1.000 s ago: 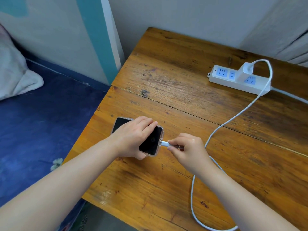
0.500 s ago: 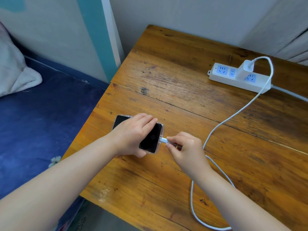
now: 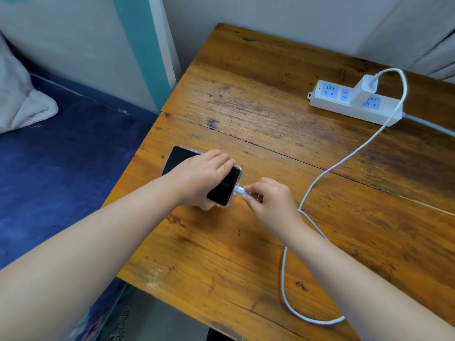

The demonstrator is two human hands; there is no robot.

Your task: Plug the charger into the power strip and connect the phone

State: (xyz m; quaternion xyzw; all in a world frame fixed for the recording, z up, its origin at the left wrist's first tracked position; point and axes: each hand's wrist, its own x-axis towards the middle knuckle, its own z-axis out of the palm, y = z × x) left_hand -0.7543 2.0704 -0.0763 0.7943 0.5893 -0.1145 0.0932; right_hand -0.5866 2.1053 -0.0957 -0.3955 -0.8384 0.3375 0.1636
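A black phone (image 3: 225, 187) in a clear case lies flat on the wooden table (image 3: 246, 107), screen up. My left hand (image 3: 200, 177) presses down over its middle and grips it. My right hand (image 3: 269, 199) pinches the white cable's plug (image 3: 240, 190), which sits at the phone's bottom edge. The white cable (image 3: 327, 168) loops along the table's near edge and runs up to the white charger (image 3: 366, 88). The charger stands plugged into the white power strip (image 3: 344, 104) at the back right.
A bed with a blue sheet (image 3: 61, 168) and a white pillow (image 3: 22, 99) lies left of the table. Walls stand close behind the table. The power strip's own lead (image 3: 433, 124) runs off to the right.
The plug has closed up against the phone's bottom edge, and a faint icon now shows on the screen. Both hands hold the same grips.
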